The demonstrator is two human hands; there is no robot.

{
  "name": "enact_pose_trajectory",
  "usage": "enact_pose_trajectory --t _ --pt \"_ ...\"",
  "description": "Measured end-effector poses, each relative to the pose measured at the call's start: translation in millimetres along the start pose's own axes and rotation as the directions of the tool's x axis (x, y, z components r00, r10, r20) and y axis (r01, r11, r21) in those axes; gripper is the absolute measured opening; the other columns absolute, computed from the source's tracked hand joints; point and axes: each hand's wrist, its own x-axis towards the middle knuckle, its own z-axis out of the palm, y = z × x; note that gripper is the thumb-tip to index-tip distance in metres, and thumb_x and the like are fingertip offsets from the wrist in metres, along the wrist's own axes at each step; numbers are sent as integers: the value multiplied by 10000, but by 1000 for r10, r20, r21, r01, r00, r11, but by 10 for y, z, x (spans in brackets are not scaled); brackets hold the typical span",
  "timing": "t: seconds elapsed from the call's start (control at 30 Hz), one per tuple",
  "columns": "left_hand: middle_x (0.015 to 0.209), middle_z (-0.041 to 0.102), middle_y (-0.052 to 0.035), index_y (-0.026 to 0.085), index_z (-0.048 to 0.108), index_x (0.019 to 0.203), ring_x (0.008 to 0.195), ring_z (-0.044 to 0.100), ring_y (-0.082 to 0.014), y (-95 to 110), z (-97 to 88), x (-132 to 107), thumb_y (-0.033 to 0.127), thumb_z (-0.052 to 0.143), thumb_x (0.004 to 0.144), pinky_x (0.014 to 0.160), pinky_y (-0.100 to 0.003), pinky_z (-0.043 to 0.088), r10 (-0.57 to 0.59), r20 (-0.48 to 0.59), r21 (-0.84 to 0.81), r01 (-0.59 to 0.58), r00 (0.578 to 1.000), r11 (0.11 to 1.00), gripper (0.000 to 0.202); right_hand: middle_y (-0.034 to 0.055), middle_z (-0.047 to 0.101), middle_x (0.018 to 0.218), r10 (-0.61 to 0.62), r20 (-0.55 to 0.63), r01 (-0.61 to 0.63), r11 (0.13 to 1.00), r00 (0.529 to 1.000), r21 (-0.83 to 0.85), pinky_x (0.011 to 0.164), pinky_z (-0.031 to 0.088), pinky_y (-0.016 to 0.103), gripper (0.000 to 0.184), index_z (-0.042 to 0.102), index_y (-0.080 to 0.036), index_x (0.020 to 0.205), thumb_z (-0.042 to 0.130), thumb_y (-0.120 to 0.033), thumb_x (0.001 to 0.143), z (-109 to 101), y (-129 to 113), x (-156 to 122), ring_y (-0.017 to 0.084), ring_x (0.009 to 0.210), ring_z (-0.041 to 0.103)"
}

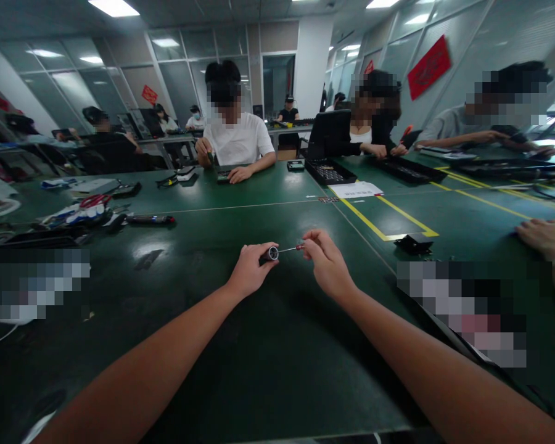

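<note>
My left hand (251, 269) is closed around a small dark cylindrical handle with a silver end (272, 253). A thin metal shaft (287, 250) runs from that end to my right hand (326, 261), which pinches the shaft's red-tipped far end (300, 246). Both hands hover just above the dark green table (268, 345), close together near its middle.
A small black block (414, 243) lies right of my hands by yellow tape lines (379, 231). Another person's hand (543, 237) rests at the right edge. A dark pen-like tool (150, 219) and clutter lie at left. Across the table sit other people, with black trays (329, 171) and a white paper (355, 190).
</note>
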Motion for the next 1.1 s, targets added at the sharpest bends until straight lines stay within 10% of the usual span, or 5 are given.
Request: enact_pose_trajectory --t 0.43,0.67,1.1 --pt "1171 697 -46 262 645 1224 1087 588 -261 20 -6 -12 226 668 893 1004 -442 411 3 6 -23 -3 1000 1000 334 38 666 828 40 -27 -37 995 999 90 745 495 362 239 618 -219 943 557 -449 915 39 -3 22 195 753 621" --pt "1115 675 -46 254 625 1271 1061 586 -234 58 -40 -29 182 612 918 1012 -413 429 60 26 -3 -60 998 998 361 -14 527 615 456 13 -389 744 890 543 596 539 356 288 563 -232 760 569 -497 872 52 174 132 152 529 505" --pt "1089 687 -28 253 624 1255 999 596 -220 1 15 -24 194 672 901 913 -390 458 67 -16 -4 -67 998 998 362 13 635 759 213 -102 -172 934 972 313 653 517 333 303 607 -208 892 576 -510 888 78 101 74 162 684 597"
